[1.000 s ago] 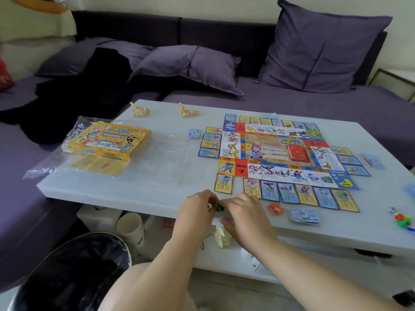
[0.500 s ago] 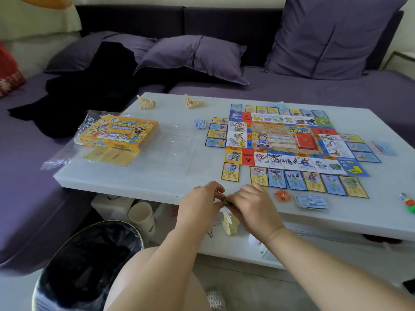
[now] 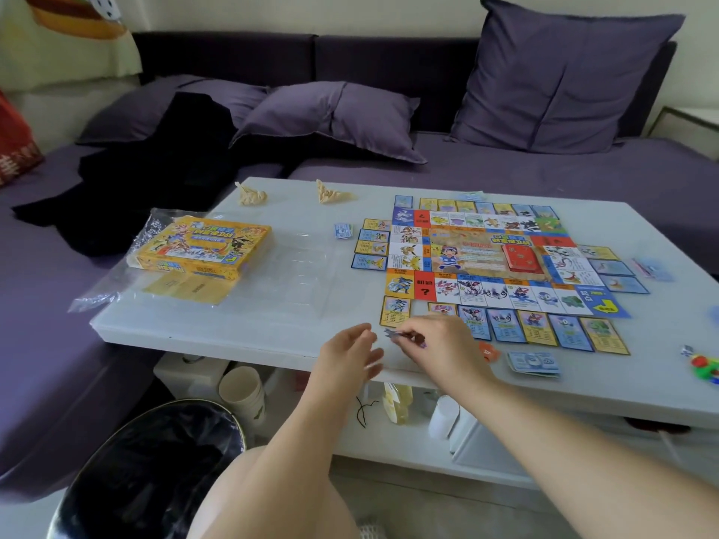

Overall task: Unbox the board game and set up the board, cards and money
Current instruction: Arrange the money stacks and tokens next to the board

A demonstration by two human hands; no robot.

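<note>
The colourful game board (image 3: 486, 258) lies unfolded on the white table (image 3: 272, 328), ringed by property cards (image 3: 533, 326), with a red card deck (image 3: 521, 258) on its middle. A small stack of blue money (image 3: 533, 361) lies near the front edge. The yellow game box (image 3: 200, 245) sits at the left on a plastic wrapper. My right hand (image 3: 447, 350) pinches a small flat piece (image 3: 395, 333) near the board's front left corner. My left hand (image 3: 348, 354) hovers beside it with fingers relaxed, holding nothing.
A clear plastic tray (image 3: 299, 274) lies between box and board. Two paper figures (image 3: 253, 196) stand at the table's far edge, and small toys (image 3: 704, 367) at the right. A black bin (image 3: 148, 468) stands below left. A purple sofa with cushions lies behind.
Both hands were pinched together on a small piece at the table's front edge. Now the left hand has let go and opened, and the right hand carries the piece up towards the board.
</note>
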